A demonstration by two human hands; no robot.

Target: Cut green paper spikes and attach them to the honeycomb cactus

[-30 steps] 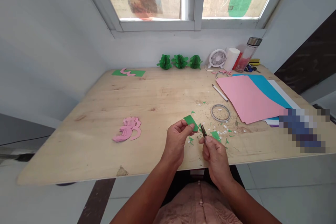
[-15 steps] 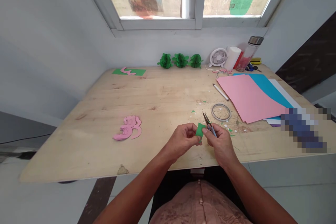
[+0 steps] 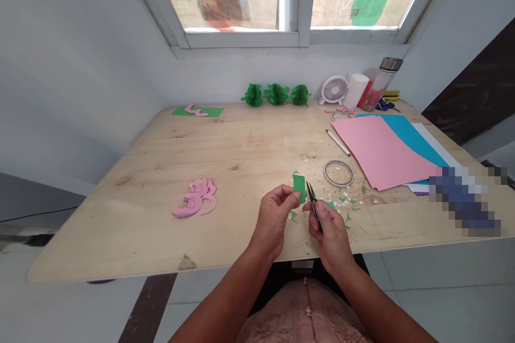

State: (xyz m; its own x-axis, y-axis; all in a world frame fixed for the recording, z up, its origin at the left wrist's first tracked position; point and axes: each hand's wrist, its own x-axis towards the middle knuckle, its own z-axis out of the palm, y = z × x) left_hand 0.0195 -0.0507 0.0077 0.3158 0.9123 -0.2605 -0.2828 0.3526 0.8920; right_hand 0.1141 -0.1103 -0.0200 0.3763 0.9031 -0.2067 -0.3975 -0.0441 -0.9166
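Near the table's front edge, my left hand (image 3: 276,220) pinches a small green paper piece (image 3: 299,186) between thumb and fingers, holding it upright. To its right, my right hand (image 3: 332,233) is closed around the handles of dark scissors (image 3: 313,199). The blades point up and slightly left, just right of the green paper and apart from it. Small green and white scraps (image 3: 341,201) lie about both hands. A roll of tape (image 3: 338,173) rests on the table beyond my right hand.
Pink paper cutouts (image 3: 196,198) lie left on the table (image 3: 140,230). At the right are pink sheets (image 3: 382,150), blue sheets (image 3: 406,126) and a white pen (image 3: 338,142). Green paper shapes (image 3: 277,95), a fan (image 3: 335,89) and a bottle (image 3: 380,86) stand along the back.
My hands have moved apart. The green paper is now held by my left hand alone, a little farther left and higher. My right hand has lowered and turned with the scissors, uncovering more scraps.
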